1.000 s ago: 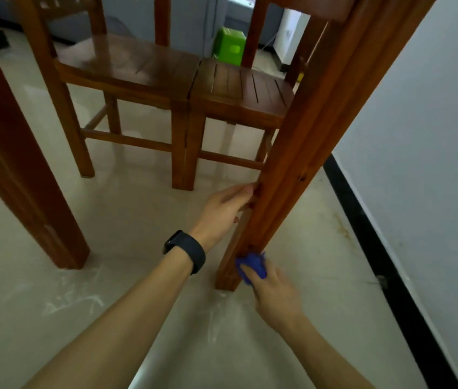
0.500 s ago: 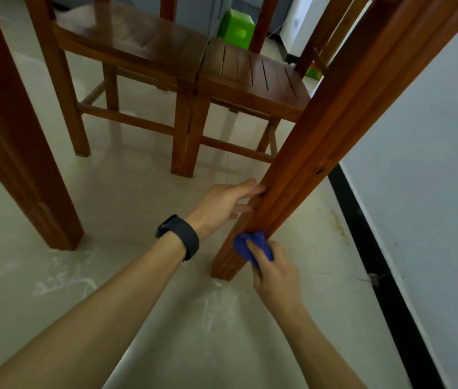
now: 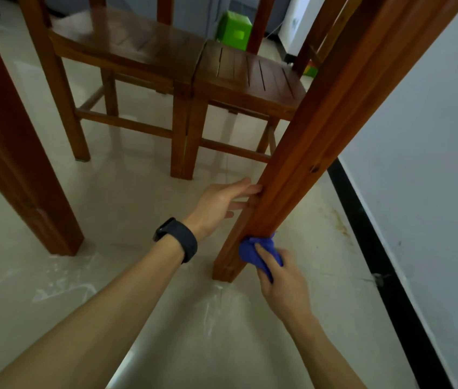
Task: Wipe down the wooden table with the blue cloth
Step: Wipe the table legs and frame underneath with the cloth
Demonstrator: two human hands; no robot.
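Observation:
I look under the wooden table at its right leg (image 3: pixel 320 130), which slants up to the upper right. My right hand (image 3: pixel 284 279) holds the bunched blue cloth (image 3: pixel 256 248) and presses it against the leg's lower part, a little above the floor. My left hand (image 3: pixel 222 203), with a black band on the wrist, rests its straight fingers on the leg's left side, higher than the cloth. A second table leg (image 3: pixel 20 153) stands at the left.
Two wooden chairs (image 3: pixel 138 51) (image 3: pixel 247 77) stand side by side behind the leg. A green box (image 3: pixel 235 29) sits on the floor beyond them. A white wall (image 3: pixel 419 164) with a black skirting strip (image 3: pixel 376 248) runs close on the right. Pale tiled floor (image 3: pixel 110 276) lies between the legs.
My right hand has slid the cloth a little up the leg from near its foot. My left hand has stayed on the leg, its fingers now straighter.

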